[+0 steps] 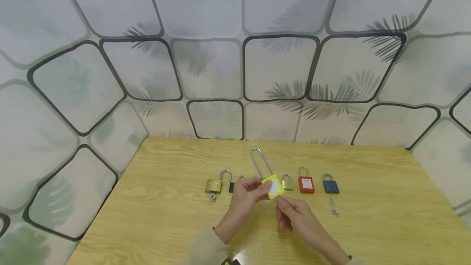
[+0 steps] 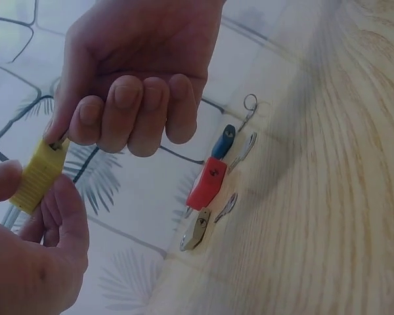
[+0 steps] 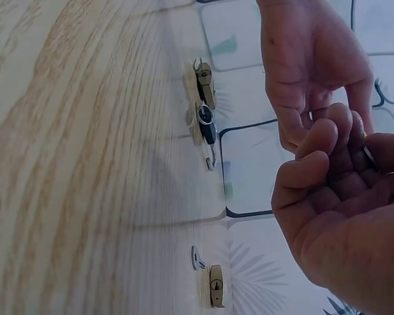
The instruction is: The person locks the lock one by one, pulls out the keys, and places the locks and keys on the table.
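The yellow padlock is lifted above the tabletop, between the fingers of the 2 hands. The left hand has its fingers clamped on the body: the thumb presses on the white label and the other fingers support from behind. The right hand is at the keyhole end, where its thumb and index finger are together on a small metal piece, probably a key; how deep it sits in the lock, I cannot tell.

The long shackle extends past the left fingers, away from the keyhole. I judge the body light and hard, perhaps plastic, and the ribs on its side should help against slipping. The metal shackle looks stiff and smoother. Because it is long, the padlock may want to turn in the hold, so the 2 broad faces of the body seem the best place for gripping. The small piece is thin and is better pinched flat, without bending it sideways.

Beyond the right fingers, the red padlock and the blue padlock rest on the tabletop.
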`<action>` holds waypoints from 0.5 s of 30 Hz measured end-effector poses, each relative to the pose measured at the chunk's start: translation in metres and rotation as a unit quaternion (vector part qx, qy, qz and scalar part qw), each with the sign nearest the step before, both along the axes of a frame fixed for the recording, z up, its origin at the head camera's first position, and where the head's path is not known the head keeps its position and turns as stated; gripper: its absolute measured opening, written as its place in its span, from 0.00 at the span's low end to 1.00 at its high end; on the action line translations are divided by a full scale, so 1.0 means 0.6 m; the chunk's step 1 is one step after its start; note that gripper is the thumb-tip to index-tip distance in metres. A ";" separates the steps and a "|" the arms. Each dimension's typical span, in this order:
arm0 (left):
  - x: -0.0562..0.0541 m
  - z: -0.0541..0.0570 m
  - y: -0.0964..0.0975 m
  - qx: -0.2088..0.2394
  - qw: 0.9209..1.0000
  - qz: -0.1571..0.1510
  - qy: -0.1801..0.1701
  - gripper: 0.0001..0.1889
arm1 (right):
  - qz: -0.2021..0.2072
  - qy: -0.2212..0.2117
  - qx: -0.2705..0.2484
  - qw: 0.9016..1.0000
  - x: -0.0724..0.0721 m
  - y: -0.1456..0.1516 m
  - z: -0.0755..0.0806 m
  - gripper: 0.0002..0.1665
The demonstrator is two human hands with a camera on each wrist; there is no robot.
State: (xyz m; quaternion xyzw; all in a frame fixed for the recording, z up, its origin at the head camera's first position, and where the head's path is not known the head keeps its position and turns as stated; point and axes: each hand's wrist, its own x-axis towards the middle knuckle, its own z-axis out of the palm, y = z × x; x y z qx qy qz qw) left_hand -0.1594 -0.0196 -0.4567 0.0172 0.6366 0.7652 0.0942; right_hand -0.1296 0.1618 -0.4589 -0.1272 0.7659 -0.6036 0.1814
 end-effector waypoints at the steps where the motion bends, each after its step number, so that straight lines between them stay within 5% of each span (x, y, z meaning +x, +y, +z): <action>1: 0.000 -0.001 0.000 0.002 1.000 0.000 0.001 0.18 | 0.000 -0.002 0.001 1.000 0.000 0.000 0.000 0.33; 15: -0.002 0.003 0.003 0.037 0.999 0.021 0.006 0.16 | 0.000 -0.001 0.004 1.000 -0.001 0.001 0.010 0.34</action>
